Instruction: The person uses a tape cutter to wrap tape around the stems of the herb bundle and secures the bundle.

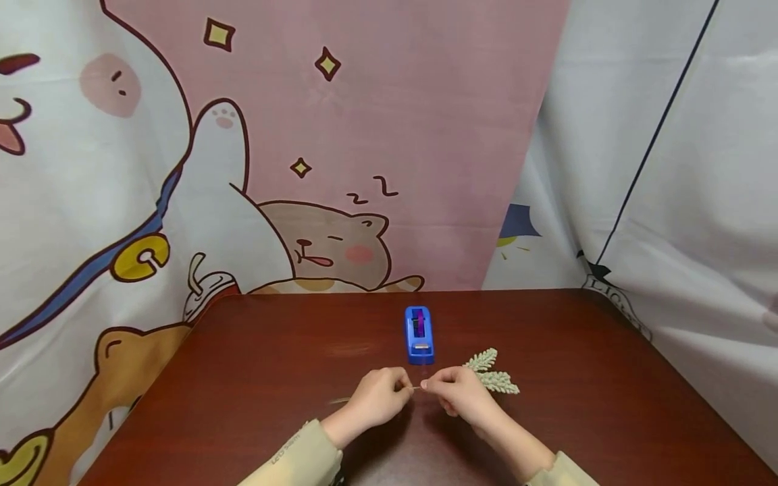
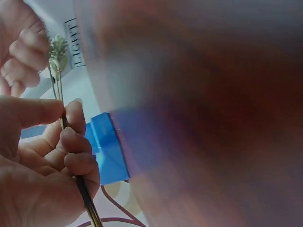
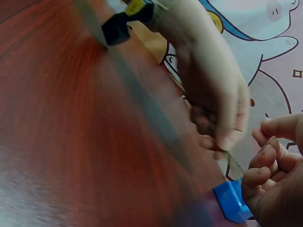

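My left hand point(image 1: 377, 398) grips a bundle of thin stems point(image 1: 339, 401) between thumb and curled fingers; the left wrist view shows the stems point(image 2: 85, 194) crossing the palm. Pale green leafy heads point(image 1: 498, 383) stick out beyond my right hand point(image 1: 464, 395). That hand is close to the stems, right of the left hand, its fingers curled. In the right wrist view, the right hand point(image 3: 279, 165) has thumb and forefinger tips together, with nothing distinguishable between them. Stems point(image 3: 235, 163) run from the left hand point(image 3: 225, 104) and pass behind it.
Beyond the hands, a blue tape dispenser point(image 1: 419, 352) with a purple core stands on the reddish-brown table point(image 1: 273, 351). A cartoon-printed cloth point(image 1: 389, 135) hangs behind the table, and white cloth point(image 1: 699, 202) hangs along the right side.
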The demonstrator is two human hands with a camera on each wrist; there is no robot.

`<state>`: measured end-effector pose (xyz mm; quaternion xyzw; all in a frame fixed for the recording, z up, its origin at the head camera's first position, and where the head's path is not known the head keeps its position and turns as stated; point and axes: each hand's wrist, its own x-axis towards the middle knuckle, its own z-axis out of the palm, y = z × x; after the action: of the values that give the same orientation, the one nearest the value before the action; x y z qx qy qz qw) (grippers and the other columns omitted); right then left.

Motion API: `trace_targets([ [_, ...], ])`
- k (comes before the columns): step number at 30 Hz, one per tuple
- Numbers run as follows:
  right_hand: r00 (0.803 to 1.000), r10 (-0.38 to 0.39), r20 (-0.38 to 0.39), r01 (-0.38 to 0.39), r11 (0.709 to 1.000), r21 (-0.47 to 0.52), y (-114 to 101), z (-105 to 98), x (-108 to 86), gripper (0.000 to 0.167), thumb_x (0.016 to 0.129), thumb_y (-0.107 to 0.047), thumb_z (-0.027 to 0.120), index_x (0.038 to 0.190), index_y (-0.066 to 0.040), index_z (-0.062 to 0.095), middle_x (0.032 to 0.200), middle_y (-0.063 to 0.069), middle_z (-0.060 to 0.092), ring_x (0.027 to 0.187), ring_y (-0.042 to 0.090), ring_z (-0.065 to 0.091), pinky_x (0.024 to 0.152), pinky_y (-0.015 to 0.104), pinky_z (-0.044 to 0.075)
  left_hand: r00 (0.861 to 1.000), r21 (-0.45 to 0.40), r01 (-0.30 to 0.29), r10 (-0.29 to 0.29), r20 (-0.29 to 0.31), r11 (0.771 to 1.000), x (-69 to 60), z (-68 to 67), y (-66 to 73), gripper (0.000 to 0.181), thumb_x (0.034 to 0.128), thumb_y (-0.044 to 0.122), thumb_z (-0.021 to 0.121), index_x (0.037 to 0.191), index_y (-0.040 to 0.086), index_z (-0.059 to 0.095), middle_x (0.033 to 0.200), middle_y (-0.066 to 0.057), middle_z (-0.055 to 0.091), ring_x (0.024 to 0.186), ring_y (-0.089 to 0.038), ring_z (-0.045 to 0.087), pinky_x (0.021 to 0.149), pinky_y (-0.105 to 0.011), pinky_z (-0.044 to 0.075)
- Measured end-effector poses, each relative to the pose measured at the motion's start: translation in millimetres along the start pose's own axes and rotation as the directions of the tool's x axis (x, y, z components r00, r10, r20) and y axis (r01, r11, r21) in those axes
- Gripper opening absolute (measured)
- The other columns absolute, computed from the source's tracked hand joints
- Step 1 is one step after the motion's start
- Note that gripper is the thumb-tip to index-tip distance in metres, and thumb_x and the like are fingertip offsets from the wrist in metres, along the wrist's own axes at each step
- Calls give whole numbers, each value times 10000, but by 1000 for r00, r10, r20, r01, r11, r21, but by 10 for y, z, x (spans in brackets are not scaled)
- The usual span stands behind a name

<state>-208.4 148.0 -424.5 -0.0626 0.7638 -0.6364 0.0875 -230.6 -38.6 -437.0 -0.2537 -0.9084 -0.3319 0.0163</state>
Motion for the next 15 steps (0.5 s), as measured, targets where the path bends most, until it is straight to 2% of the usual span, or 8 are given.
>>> trace_targets([
  [3, 999, -5, -48, 5, 1000, 0, 52, 33, -34, 255, 845, -141, 697, 779, 99, 642, 475, -51, 391, 440, 69, 323, 428, 218, 275, 1000, -1, 4, -4, -4, 1000, 68, 15, 59, 137, 863, 129, 638, 728, 149, 654, 599, 125, 523, 553, -44, 454, 533, -242, 386],
  [8, 990, 3, -138, 2, 999, 35, 151, 99, -87, 278, 834, -136, 714, 826, 135, 653, 471, -50, 393, 433, 70, 320, 423, 213, 271, 999, -52, 36, -35, 11, 998, 129, 20, 133, 192, 882, 122, 596, 703, 149, 660, 593, 123, 538, 531, -54, 446, 515, -248, 381],
  [15, 983, 46, -177, -26, 993, 113, 293, 164, -138, 267, 838, -107, 713, 838, 151, 642, 489, -19, 399, 435, 80, 335, 437, 219, 308, 998, -139, 65, -61, 29, 988, 144, 31, 126, 159, 883, 114, 636, 732, 118, 685, 642, 86, 621, 568, -49, 485, 542, -255, 404],
])
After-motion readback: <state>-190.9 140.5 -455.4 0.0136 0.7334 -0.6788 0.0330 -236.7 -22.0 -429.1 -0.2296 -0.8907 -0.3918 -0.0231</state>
